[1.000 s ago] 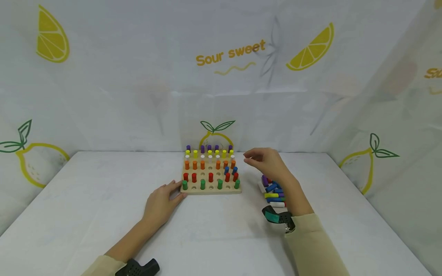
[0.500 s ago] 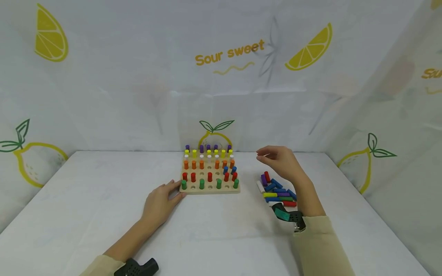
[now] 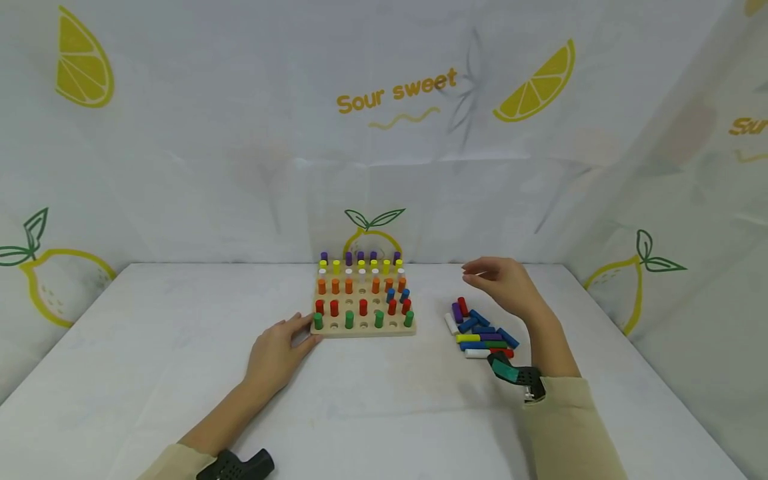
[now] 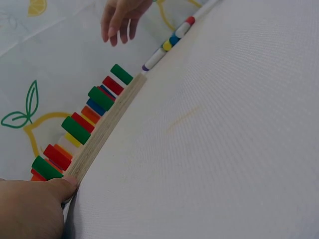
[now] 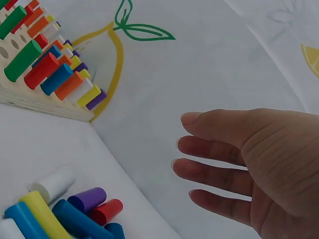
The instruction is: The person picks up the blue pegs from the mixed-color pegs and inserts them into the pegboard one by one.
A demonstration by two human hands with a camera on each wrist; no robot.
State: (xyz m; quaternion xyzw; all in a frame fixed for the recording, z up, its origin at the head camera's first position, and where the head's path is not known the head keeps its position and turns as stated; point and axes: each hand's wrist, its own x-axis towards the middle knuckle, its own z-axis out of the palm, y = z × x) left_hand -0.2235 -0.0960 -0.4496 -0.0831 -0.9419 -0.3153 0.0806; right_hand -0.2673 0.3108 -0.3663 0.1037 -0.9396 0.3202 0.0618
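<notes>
A wooden pegboard [image 3: 363, 333] stands near the back middle of the table, with upright pegs in rows of green, red, blue, orange, white, yellow and purple. Only two blue pegs [image 3: 391, 295] stand in their row, at its right end. My left hand [image 3: 273, 353] holds the board's front left corner, with the thumb [image 4: 62, 187] on the front edge; the other fingertips are partly hidden. Over the table at the right, my right hand [image 3: 504, 283] hovers with loosely bent fingers and nothing in them. Loose pegs [image 3: 468, 338] lie in a pile below and left of it.
Behind the table rises a white cloth backdrop [image 3: 240, 167] printed with lemons, and it also runs along both sides. The white tabletop [image 3: 372, 413] stretches in front of the board. A black wrist strap [image 3: 519, 375] sits above the pile's near edge in the head view.
My right hand has moved right, away from the board, uncovering more of the loose pegs. The left hand has stayed at the board's corner.
</notes>
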